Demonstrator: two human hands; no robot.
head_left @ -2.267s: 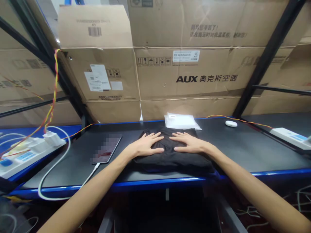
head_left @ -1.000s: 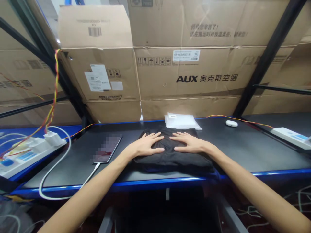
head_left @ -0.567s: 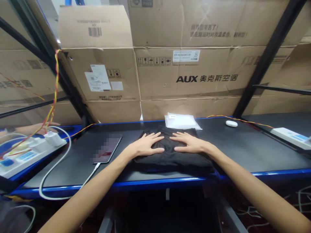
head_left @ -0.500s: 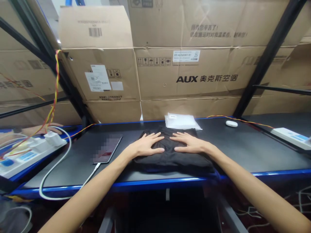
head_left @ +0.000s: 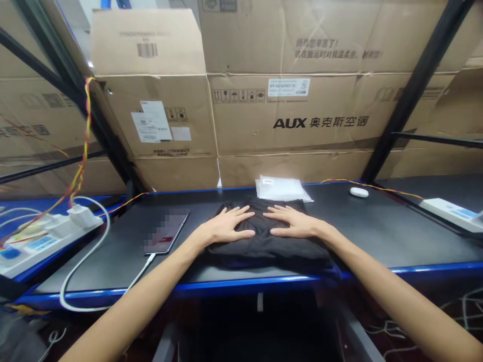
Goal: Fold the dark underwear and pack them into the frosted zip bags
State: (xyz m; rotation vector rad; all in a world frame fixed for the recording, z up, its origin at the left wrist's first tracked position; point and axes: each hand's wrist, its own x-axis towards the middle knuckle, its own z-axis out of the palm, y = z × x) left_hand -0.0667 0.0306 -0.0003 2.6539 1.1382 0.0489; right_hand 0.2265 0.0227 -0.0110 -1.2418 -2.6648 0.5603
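A folded black cloth item (head_left: 264, 251), perhaps a garment, lies at the front edge of the dark table (head_left: 362, 236). My left hand (head_left: 230, 224) rests flat on its left half, fingers stretched out. On the right half lies my right hand (head_left: 292, 221), also flat with the fingers spread. The two thumbs point toward each other with a gap of cloth between them. Just behind the cloth sits a white plastic packet (head_left: 283, 189) with a small label. What kind of garment it is, I cannot tell.
Left of the cloth lies a phone (head_left: 168, 234) on a white charging cable (head_left: 141, 274). Power strips stand at the far left (head_left: 49, 236) and right (head_left: 451, 213). A small white case (head_left: 359, 192) is at the back right. Cardboard (head_left: 302, 136) walls the rear.
My hands and the black cloth have stayed in place. At the far left, another person's hand behind the power strip has gone out of view.
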